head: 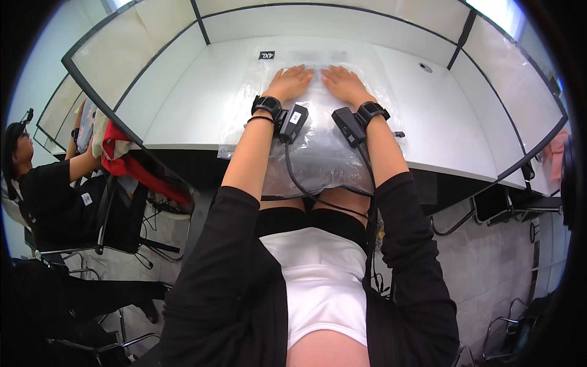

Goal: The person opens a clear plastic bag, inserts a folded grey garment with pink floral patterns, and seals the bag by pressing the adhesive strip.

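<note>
A large clear plastic bag (pixel 316 137) lies over the white desk, its near end hanging past the front edge above my lap. Flat on its far half rests my left hand (pixel 290 82), palm down with fingers slightly spread. My right hand (pixel 345 84) presses down beside it in the same way, a small gap between the two. Neither holds anything. A black size label (pixel 266 55) marks the bag's far left part. Black strapped devices sit on both wrists, the left one (pixel 293 124) and the right one (pixel 349 127), with cables trailing towards my lap.
Low white partitions (pixel 330 30) with black edging surround the desk (pixel 188 110). A round cable grommet (pixel 425 68) sits at the back right. At the left, a co-worker (pixel 50 192) sits handling fabric, including a red piece (pixel 114 147). Chairs (pixel 495 206) stand at the right.
</note>
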Tool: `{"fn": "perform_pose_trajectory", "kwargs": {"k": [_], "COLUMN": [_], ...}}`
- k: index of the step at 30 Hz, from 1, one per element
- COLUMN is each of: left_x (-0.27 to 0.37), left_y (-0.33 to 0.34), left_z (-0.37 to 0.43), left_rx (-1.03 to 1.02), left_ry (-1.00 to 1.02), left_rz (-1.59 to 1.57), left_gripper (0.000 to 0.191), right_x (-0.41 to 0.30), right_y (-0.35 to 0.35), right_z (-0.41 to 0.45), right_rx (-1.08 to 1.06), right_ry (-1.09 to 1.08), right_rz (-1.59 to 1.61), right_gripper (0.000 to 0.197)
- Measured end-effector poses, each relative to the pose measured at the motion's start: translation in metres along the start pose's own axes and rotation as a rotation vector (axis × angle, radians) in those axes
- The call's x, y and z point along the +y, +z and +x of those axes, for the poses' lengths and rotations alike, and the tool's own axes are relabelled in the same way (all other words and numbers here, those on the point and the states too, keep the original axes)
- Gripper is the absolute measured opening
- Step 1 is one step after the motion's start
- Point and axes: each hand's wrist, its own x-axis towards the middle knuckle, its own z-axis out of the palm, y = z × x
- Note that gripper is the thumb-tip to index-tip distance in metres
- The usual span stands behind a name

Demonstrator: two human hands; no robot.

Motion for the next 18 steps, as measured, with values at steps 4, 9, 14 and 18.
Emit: {"fn": "perform_pose_trajectory", "kwargs": {"k": [4, 9, 14, 18], "left_x": [-0.026, -0.05, -0.058, -0.04], "left_y": [-0.009, -0.015, -0.009, -0.027], "left_z": [-0.008, -0.025, -0.022, -0.036], "left_rx": [0.013, 0.065, 0.165, 0.393], "left_ry": [-0.242, -0.48, -0.463, -0.282], "left_rz": [0.092, 0.122, 0.056, -0.276], "left_gripper": [0.049, 0.049, 0.051, 0.045], "right_x": [0.027, 0.043, 0.043, 0.024], "right_y": [-0.01, -0.01, -0.006, -0.032], "right_z": [-0.009, -0.011, -0.003, -0.007], "right_rx": [-0.015, -0.018, 0.152, 0.475], "right_ry": [0.354, 0.479, 0.469, 0.266], "right_rz": [-0.027, -0.017, 0.044, 0.301], "right_gripper": [0.05, 0.05, 0.047, 0.031]}}
